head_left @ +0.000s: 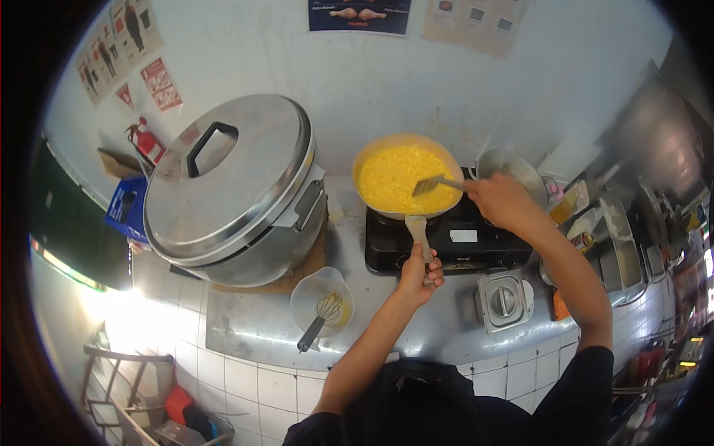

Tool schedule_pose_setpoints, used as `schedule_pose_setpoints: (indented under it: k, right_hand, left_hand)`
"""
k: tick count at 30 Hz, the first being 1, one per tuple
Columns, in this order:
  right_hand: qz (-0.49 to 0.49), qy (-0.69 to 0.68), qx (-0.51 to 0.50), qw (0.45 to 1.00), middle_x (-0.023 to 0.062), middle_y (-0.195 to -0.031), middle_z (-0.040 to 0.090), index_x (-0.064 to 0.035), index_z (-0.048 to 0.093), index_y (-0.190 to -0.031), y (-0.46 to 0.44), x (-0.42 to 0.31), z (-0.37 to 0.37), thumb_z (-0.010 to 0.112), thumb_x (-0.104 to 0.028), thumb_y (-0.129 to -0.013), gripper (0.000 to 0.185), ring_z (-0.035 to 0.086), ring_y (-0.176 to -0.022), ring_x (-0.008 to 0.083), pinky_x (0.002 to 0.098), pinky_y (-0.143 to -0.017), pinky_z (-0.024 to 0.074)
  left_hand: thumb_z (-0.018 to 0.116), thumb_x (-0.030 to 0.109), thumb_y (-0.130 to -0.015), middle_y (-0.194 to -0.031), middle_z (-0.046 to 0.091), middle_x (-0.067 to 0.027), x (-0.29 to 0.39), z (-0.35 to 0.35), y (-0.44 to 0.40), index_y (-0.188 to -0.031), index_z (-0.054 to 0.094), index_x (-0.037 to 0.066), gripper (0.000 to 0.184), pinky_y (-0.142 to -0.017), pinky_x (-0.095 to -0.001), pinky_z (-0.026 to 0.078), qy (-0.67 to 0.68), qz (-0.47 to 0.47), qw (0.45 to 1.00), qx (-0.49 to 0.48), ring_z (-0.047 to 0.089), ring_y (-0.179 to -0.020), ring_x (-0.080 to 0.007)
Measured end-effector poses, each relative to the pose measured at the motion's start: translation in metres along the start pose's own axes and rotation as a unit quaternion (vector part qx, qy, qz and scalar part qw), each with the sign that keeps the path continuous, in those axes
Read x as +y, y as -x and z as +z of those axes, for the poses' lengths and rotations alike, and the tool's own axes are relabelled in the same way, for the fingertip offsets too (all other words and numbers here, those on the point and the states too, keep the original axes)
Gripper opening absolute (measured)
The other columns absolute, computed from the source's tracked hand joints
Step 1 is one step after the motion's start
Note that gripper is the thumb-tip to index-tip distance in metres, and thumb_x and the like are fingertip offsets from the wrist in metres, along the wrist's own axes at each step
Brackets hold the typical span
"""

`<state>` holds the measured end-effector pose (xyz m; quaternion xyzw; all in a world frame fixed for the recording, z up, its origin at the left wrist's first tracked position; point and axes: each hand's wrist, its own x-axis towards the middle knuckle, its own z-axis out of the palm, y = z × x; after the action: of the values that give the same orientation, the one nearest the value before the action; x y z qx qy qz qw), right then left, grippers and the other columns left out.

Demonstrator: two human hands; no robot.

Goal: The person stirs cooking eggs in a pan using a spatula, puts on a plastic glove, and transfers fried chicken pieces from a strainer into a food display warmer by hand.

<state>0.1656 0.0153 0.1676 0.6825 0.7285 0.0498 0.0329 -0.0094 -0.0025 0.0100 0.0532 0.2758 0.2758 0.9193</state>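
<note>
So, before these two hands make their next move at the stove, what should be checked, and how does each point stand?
1. Left hand on the pan handle: ok, fingers wrapped around it.
2. Right hand on the spatula: ok, gripping the handle, blade in the yellow egg-like mixture.
3. Frying pan over the black gas stove: ok.
4. Flame lit under the pan: cannot tell, the pan hides it.
5. Whisk out of the pan: ok, it rests in the clear bowl.
6. Mixture cooked through: cannot tell from this view.
</note>
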Motion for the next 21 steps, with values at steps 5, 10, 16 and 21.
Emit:
schedule_pose_setpoints:
  k: [5, 10, 16, 21]
  right_hand:
    - [-0.029, -0.094, 0.018, 0.995, 0.0178, -0.068, 0.063, -0.0140, 0.055, -0.122, 0.021, -0.061, 0.030, 0.056, -0.013, -0.082, 0.040, 0.064, -0.067, 0.0352, 0.0457, -0.061, 0.0515]
    - [0.030, -0.046, 0.122, 0.991, 0.0146, -0.067, 0.064, -0.0071, 0.051, -0.124, -0.036, -0.053, 0.113, 0.057, -0.011, -0.079, 0.045, 0.066, -0.064, 0.0313, 0.0410, -0.055, 0.0527]
    - [0.071, 0.014, 0.047, 0.996, 0.0129, -0.067, 0.065, -0.0040, 0.058, -0.112, -0.041, -0.064, 0.099, 0.054, -0.013, -0.083, 0.031, 0.068, -0.064, 0.0285, 0.0412, -0.056, 0.0549]
    - [0.057, -0.012, 0.070, 0.996, 0.0149, -0.076, 0.067, -0.0016, 0.046, -0.129, -0.060, -0.039, 0.115, 0.056, -0.011, -0.081, 0.049, 0.069, -0.071, 0.0278, 0.0400, -0.060, 0.0547]
  left_hand:
    - [0.034, 0.045, -0.099, -0.059, 0.039, 0.0013, -0.004, 0.004, -0.002, -0.090, 0.045, 0.012, 0.036, -0.045, -0.0262, 0.028, -0.025, 0.026, 0.999, 0.026, 0.031, -0.045, -0.0099]
    - [0.037, 0.047, -0.097, -0.059, 0.039, 0.0011, -0.006, 0.007, -0.004, -0.090, 0.045, 0.012, 0.037, -0.044, -0.0257, 0.028, -0.019, 0.019, 0.999, 0.038, 0.031, -0.044, -0.0101]
    - [0.038, 0.050, -0.097, -0.059, 0.039, 0.0013, 0.000, 0.002, -0.007, -0.091, 0.045, 0.012, 0.039, -0.044, -0.0262, 0.028, -0.012, 0.007, 0.999, 0.050, 0.031, -0.044, -0.0102]
    - [0.037, 0.052, -0.096, -0.059, 0.039, 0.0014, -0.005, 0.004, -0.006, -0.090, 0.045, 0.013, 0.040, -0.043, -0.0265, 0.028, -0.018, 0.008, 0.998, 0.061, 0.031, -0.043, -0.0103]
